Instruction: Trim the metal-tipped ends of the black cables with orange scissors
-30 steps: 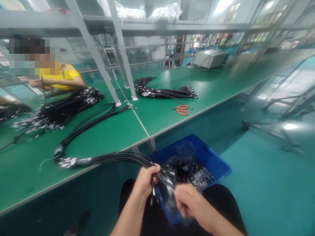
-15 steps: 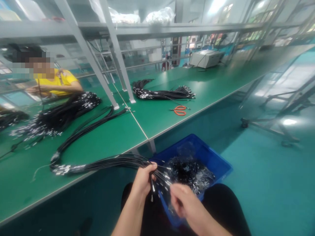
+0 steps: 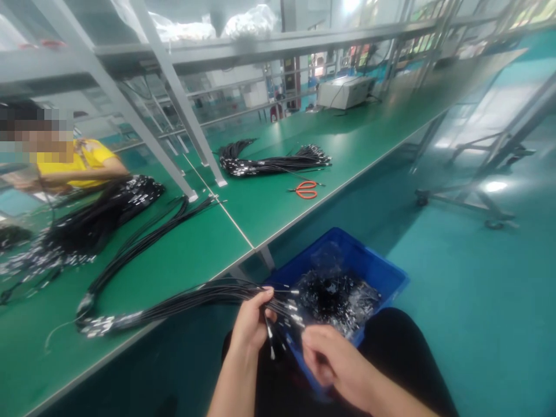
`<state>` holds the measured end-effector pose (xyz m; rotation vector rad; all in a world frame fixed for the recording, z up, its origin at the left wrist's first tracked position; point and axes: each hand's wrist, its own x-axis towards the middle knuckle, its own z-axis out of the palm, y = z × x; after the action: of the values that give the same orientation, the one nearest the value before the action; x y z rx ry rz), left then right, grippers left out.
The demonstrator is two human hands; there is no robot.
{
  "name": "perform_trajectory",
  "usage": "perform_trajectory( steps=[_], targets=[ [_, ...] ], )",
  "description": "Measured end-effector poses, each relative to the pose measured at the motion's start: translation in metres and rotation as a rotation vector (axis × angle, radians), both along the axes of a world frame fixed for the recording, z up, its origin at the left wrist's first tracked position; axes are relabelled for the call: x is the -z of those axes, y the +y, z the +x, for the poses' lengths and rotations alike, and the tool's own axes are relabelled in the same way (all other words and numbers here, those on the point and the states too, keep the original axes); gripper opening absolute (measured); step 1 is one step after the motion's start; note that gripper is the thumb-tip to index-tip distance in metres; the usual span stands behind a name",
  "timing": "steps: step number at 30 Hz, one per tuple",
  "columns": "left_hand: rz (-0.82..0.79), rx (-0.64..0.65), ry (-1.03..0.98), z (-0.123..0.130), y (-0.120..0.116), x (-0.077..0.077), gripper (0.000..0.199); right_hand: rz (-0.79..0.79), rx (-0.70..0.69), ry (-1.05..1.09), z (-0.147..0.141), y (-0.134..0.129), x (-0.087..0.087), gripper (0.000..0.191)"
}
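My left hand [image 3: 254, 318] is wrapped round a bundle of thin black cables [image 3: 191, 298], the thumb lying on top. The bundle runs back over the table edge and bends round on the green table [image 3: 169, 269]. Past my left hand, the cable ends with pale tips [image 3: 295, 315] fan out to the right. My right hand [image 3: 325, 353] is closed, fingers curled, right by those tips; whether a cable end sits in its pinch is hidden. Below both hands stands a blue bin [image 3: 388, 275] holding small black and clear scraps [image 3: 343, 301].
Orange-handled scissors [image 3: 306, 189] lie near the table edge, beside another cable bundle [image 3: 273, 165]. A large cable heap [image 3: 99, 214] is at left, where a person in a yellow top [image 3: 93, 159] sits. Metal shelf posts [image 3: 182, 98] rise from the table. A wheeled frame [image 3: 469, 205] stands at right.
The view has turned slightly, so the table things sit further left. My left hand keeps its hold on the cables, and my right hand stays closed by their tips.
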<state>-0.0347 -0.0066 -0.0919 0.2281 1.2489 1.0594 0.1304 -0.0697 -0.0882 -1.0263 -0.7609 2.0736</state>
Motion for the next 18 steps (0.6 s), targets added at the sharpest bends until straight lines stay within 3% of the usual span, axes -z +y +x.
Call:
perform_trajectory(
  steps=[4, 9, 13, 18],
  targets=[
    [-0.022, -0.037, -0.006, 0.003, 0.003, -0.002, 0.013, -0.024, -0.003, -0.017, 0.007, -0.003, 0.007, 0.025],
    [-0.047, -0.075, -0.006, 0.006, 0.004, -0.005, 0.017, -0.021, -0.059, -0.027, -0.02, 0.002, 0.017, 0.035],
    [-0.066, -0.093, -0.02, 0.012, 0.002, -0.003, 0.019, -0.044, -0.076, -0.033, -0.027, -0.004, 0.013, 0.039],
    [-0.079, -0.093, -0.094, 0.024, 0.001, 0.004, 0.017, -0.063, -0.098, -0.042, -0.006, -0.008, 0.001, 0.035]
  ],
)
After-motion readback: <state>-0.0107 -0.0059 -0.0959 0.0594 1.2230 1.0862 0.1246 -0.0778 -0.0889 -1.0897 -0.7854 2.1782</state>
